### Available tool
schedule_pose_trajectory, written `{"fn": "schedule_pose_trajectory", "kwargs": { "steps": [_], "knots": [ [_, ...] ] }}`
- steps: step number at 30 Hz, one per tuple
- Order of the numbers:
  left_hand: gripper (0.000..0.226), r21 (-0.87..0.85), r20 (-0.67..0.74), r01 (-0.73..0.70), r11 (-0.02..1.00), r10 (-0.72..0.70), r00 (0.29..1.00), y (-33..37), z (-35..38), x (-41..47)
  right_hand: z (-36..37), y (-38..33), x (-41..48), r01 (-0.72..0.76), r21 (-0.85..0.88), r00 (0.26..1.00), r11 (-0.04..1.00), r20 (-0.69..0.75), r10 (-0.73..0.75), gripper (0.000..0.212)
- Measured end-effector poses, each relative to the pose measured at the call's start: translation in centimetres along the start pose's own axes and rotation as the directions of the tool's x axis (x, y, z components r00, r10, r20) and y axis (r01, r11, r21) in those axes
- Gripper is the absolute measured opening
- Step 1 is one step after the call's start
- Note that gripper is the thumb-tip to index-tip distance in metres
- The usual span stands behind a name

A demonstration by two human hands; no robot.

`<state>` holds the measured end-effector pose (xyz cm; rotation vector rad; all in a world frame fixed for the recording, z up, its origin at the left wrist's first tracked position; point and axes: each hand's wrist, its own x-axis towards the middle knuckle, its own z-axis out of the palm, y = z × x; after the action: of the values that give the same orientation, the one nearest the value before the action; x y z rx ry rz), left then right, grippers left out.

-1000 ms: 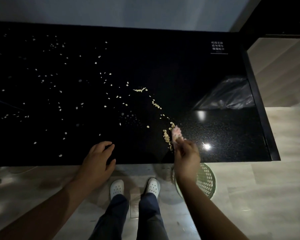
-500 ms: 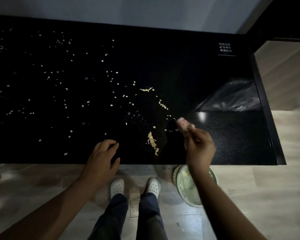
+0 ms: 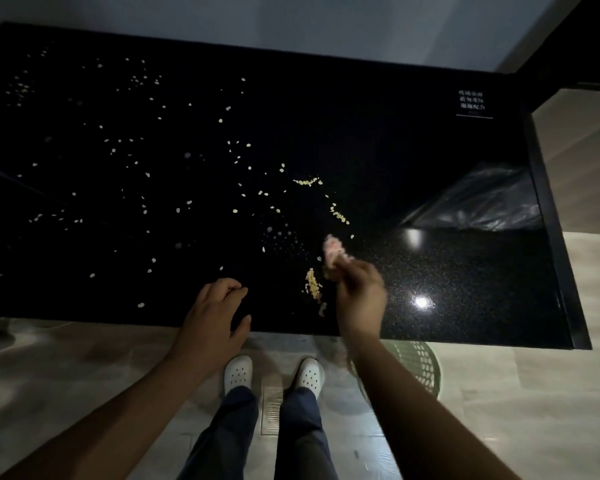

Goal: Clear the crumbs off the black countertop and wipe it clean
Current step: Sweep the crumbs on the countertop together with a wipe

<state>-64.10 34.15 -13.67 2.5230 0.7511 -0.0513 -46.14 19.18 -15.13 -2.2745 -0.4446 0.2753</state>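
the right hand point(image 3: 361, 296) pinches a small pink cloth point(image 3: 334, 252), blurred, just right of a short heap of crumbs point(image 3: 313, 285) whose long axis runs toward the front edge of the black countertop point(image 3: 465, 289). the left hand point(image 3: 215, 313) rests loosely curled and empty on that edge, farther from the heap.

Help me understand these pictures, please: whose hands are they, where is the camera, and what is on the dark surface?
There is no machine here: a person works bare-handed, and one camera worn on the head looks down, so you see their arms and white shoes. The dark slab is a black countertop strewn with pale crumbs, thickest near the front. The right hand pinches a pink wiper, cloth or sponge, too blurred to tell. The left hand rests at the counter's near edge, holding nothing. A green basket stands on the floor below.
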Motion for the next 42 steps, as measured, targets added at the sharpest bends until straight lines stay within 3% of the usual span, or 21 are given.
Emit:
{"fn": "schedule_pose_trajectory", "kwargs": {
  "steps": [3, 6, 14, 18, 22, 27, 29, 32, 36, 42],
  "knots": [
    [0.046, 0.005, -0.002, 0.007, 1.000, -0.007, 1.000, 0.0, 0.0, 0.1, 0.8, -1.9, -0.7, 0.010, 0.152, 0.995, 0.988, 0.101, -0.025, 0.022],
    [0.046, 0.011, -0.004, 0.005, 1.000, -0.005, 1.000, 0.0, 0.1, 0.1, -1.0, -2.3, 0.5, -0.039, 0.254, 0.999, 0.966, 0.012, 0.037, 0.019],
    [0.046, 0.009, -0.026, 0.026, 1.000, -0.026, 0.999, -0.1, 0.5, 0.0, -4.9, 0.9, 7.8, -0.047, 0.084, 0.981, 0.995, -0.185, 0.062, 0.021],
    [0.046, -0.022, -0.034, 0.040, 0.999, -0.041, 0.999, -0.1, 0.6, -0.1, -2.7, 1.4, 8.8, -0.100, 0.050, 0.984, 0.994, -0.144, 0.106, 0.023],
    [0.043, -0.045, -0.051, 0.063, 0.997, -0.065, 0.997, 0.1, 0.6, 0.0, -0.1, -0.1, 7.4, 0.023, 0.011, 0.997, 1.000, -0.071, -0.022, 0.023],
    [0.044, -0.078, -0.050, 0.076, 0.994, -0.080, 0.996, 0.2, 0.6, 0.0, 1.8, -1.9, 4.0, 0.085, 0.114, 0.982, 0.990, 0.158, -0.103, 0.023],
    [0.044, -0.097, -0.047, 0.059, 0.994, -0.064, 0.997, 0.0, 0.5, 0.0, 1.5, -2.0, 3.6, 0.050, 0.171, 0.979, 0.984, 0.185, -0.082, 0.020],
    [0.042, -0.140, -0.023, 0.033, 0.990, -0.037, 0.999, -0.6, 0.1, -0.2, 0.1, -1.8, 4.7, -0.033, 0.234, 0.997, 0.972, 0.079, 0.015, 0.019],
    [0.042, -0.223, 0.009, 0.007, 0.975, -0.005, 1.000, -1.2, -0.5, -0.3, -1.6, -1.8, 7.4, -0.066, 0.172, 0.994, 0.983, -0.079, 0.081, 0.022],
    [0.036, -0.257, -0.080, -0.009, 0.966, -0.012, 0.997, -3.1, -2.6, 0.9, -1.7, -1.7, 11.3, -0.137, 0.121, 0.983, 0.983, -0.104, 0.150, 0.031]
  ]
}}
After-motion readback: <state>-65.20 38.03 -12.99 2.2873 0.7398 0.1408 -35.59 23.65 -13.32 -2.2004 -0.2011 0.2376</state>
